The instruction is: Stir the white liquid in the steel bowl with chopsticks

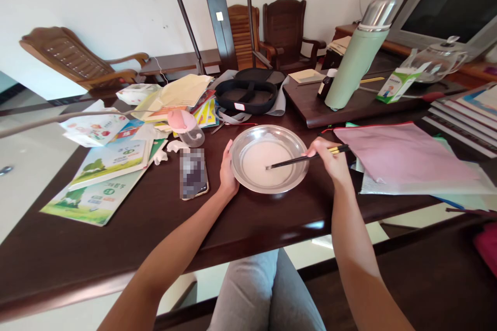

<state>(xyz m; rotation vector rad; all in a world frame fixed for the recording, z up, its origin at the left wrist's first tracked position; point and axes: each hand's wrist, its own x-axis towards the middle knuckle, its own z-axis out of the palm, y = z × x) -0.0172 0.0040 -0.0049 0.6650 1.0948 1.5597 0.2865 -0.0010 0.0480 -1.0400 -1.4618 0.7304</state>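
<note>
A round, shiny metal bowl [241, 178] sits on the dark table in front of me, with a milky white liquid [264, 158] in its bottom. My left hand [228, 173] holds the bowl's left side, thumb and fingers along the rim; part of the fingers is hidden. Over the right rim, my right hand [328, 158] is closed around a pair of black chopsticks [289, 162] with gold bands near their upper ends. Their tips reach into the white liquid near the bowl's middle. A phone [194, 173] lies just left of my left hand.
Left are booklets [108, 165], crumpled tissues [161, 155] and a pink-topped clear container [186, 126]. An open black case [246, 95] lies behind the bowl. A green thermos [357, 62] stands back right, a pink zip pouch [407, 152] lies right, and the table's front edge [272, 245] is near my lap.
</note>
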